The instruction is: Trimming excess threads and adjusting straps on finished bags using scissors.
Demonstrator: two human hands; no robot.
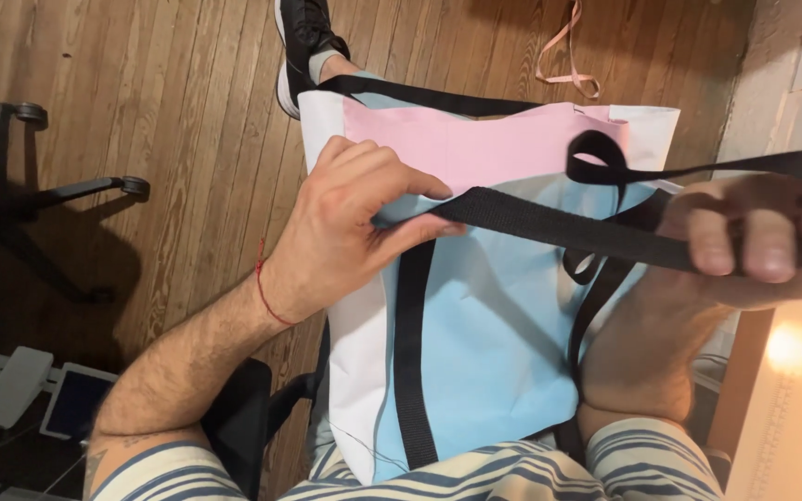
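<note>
The fabric bag (485,343) lay draped over my lap, a flat cloth piece with a light blue middle panel, white panels down its sides and a pink band (475,144) across its far end. Black webbing ran lengthwise down the blue panel, and a loose black strap (549,221) stretched crosswise above the bag, from one of my hands to the other. A second black loop (596,153) curled up near the pink band on the right.

My left hand (345,227) rested on the bag's left part, just below the pink band, with thumb and fingers pinched shut on the end of the strap together with a fold of blue cloth. My right hand (754,237) was raised close to the camera at the right edge, its fingers curled around the strap's other stretch, so the strap was taut between the two. The hands were well apart, with the bag beneath and between them.

Beyond the bag, my foot in a black shoe (303,42) rested on the wooden floor (187,111). A pink ribbon (563,56) lay on the floor past the bag's far edge. An office chair's black base (39,199) stood off to the left.
</note>
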